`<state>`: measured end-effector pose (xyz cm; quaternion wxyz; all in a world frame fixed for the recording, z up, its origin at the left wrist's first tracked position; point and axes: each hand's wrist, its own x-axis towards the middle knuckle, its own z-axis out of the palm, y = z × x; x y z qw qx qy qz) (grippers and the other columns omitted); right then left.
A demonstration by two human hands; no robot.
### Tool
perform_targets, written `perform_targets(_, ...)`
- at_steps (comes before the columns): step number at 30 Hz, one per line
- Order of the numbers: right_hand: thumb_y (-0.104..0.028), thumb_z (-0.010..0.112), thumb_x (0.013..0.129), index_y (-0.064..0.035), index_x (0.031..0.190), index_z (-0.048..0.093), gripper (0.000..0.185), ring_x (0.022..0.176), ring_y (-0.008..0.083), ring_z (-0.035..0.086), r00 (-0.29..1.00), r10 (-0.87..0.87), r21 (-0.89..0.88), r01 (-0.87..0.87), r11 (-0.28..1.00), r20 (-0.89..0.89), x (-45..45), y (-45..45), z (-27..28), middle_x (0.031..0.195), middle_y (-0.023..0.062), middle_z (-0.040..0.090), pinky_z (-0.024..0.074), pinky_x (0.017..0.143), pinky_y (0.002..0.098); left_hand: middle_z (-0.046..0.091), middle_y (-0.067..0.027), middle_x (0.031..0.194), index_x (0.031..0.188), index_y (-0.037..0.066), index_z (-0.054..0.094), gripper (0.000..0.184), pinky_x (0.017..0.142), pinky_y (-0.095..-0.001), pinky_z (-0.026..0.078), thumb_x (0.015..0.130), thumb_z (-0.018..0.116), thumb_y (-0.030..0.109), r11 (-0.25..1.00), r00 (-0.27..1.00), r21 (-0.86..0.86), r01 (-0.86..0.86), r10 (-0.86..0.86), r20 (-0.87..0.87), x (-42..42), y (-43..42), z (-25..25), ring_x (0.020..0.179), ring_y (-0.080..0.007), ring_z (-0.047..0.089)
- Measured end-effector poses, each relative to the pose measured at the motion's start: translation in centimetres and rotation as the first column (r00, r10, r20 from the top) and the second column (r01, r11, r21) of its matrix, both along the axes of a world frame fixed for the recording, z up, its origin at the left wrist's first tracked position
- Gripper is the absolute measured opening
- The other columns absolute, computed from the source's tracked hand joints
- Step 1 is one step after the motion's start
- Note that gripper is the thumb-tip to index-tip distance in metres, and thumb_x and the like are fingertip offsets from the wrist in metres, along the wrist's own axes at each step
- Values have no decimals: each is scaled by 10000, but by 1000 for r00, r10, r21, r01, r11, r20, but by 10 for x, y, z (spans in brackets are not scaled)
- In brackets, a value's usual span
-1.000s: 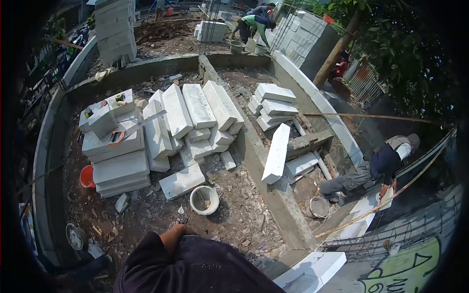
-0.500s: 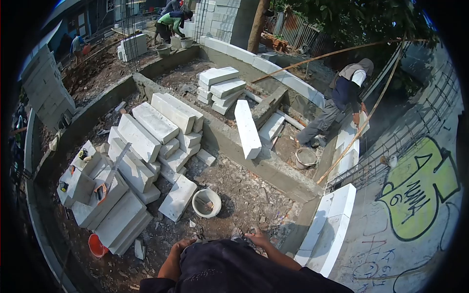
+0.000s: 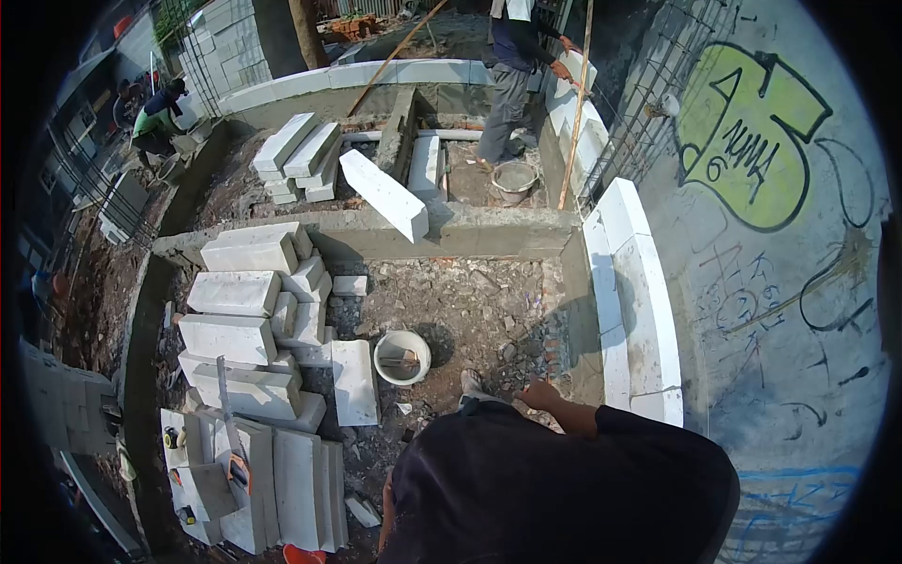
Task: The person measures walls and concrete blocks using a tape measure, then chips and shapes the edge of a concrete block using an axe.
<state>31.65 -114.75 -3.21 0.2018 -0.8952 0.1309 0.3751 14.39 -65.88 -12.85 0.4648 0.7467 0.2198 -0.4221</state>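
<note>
One bucket (image 3: 402, 380) is standing forward-left of the right hand (image 3: 537, 395), inward from the ground's (image 3: 460, 305) right edge. Left hand is lying hidden; neither grip can be told.

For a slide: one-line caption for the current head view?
Right hand over rubbly ground, bucket ahead to its left, white blocks piled at left, co-worker farther off.

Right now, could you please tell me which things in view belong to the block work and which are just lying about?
Likely part of the work:
- white blocks, stacked
- handsaw, resting on the blocks
- pale bucket, on the ground

Probably just lying about:
- rubble across the ground
- broken chunk beside the stack
</note>
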Motion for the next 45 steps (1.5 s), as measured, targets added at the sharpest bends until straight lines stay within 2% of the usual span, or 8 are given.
perform_targets(4,-642,620,849,42,1555,227,1059,1336,416,505,998,-61,97,59,994,22,32,48,33,1475,285,474,422,1089,473,559,-153,1444,1476,159,496,580,1113,-455,404,993,462,478,1000,1000,12,-4,4,2,-9,11,5,1323,-350,538)
perform_targets(12,-662,626,826,31,1553,234,1078,1223,392,605,964,126,199,-174,965,233,51,119,15,1334,271,606,475,1029,460,565,-152,1437,1471,158,501,577,1108,-452,411,990,465,475,1000,1000,21,7,-7,-4,-21,24,10,1317,-352,544)
perform_targets(16,-660,623,829,32,1552,235,1073,1218,399,608,973,195,164,-214,963,121,41,115,12,1326,272,610,481,1021,470,568,-152,1434,1468,157,504,576,1105,-450,415,989,467,474,1000,1000,23,16,-16,1,-19,26,11,1313,-353,546)
perform_targets(21,-657,630,830,61,1514,291,1048,1280,431,551,996,65,126,-73,989,64,27,86,4,1378,331,540,449,1050,467,571,-151,1430,1465,157,508,574,1102,-447,419,987,469,472,999,1000,29,26,-26,12,-13,28,13,1309,-355,549)
perform_targets(27,-612,673,819,59,1524,297,1044,1333,421,507,999,-53,122,54,991,-11,14,52,-10,1448,305,492,423,1088,454,576,-151,1425,1461,156,512,572,1098,-444,424,985,471,470,999,999,26,45,-46,18,-3,26,12,1305,-356,553)
perform_targets(33,-616,680,812,64,1519,310,1049,1394,401,444,997,-71,137,70,988,-3,-1,51,-6,1510,297,423,392,1122,442,581,-150,1420,1457,155,516,570,1094,-442,429,983,474,468,997,997,25,66,-67,34,9,24,14,1300,-358,557)
perform_targets(41,-639,653,820,67,1514,320,1045,1363,420,477,998,-58,135,59,989,-17,-1,60,7,1469,304,472,402,1113,444,587,-150,1413,1452,154,522,567,1088,-438,436,980,477,466,998,995,-13,67,-66,79,11,19,4,1294,-360,563)
perform_targets(45,-613,640,828,83,1514,296,1036,1316,439,520,999,-29,124,24,992,42,1,53,-9,1406,334,518,428,1084,468,590,-149,1410,1449,154,525,566,1085,-436,440,978,479,465,974,946,-56,221,-200,256,10,13,-14,1290,-361,565)
